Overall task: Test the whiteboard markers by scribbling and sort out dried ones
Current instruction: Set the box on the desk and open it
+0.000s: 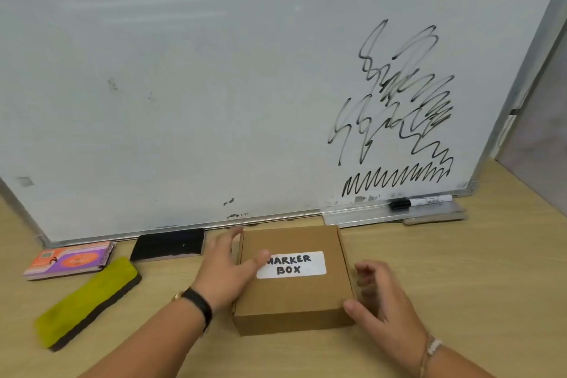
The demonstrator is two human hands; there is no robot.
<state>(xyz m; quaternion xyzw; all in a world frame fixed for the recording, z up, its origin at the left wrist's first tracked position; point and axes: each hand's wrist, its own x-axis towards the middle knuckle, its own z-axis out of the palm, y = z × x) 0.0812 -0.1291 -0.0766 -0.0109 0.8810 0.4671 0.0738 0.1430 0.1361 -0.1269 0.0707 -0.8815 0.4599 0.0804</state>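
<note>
A closed brown cardboard box [294, 294] with a white label reading MARKER BOX lies on the wooden table in front of the whiteboard [184, 86]. My left hand [227, 267] rests on the box's left edge, thumb lying across the lid beside the label. At the box's right side is my right hand [377, 291], fingers loosely bent, thumb touching the front right corner. One black-capped white marker [420, 202] lies on the whiteboard's ledge at the lower right. Black scribbles [399, 120] cover the board's lower right area.
A yellow-green eraser [89, 301] lies at the left. Behind it are an orange and purple flat box [70, 259] and a black eraser [168, 244] against the board's bottom frame. A metal tray [395, 216] juts from the board. Bare table [478, 270] extends right.
</note>
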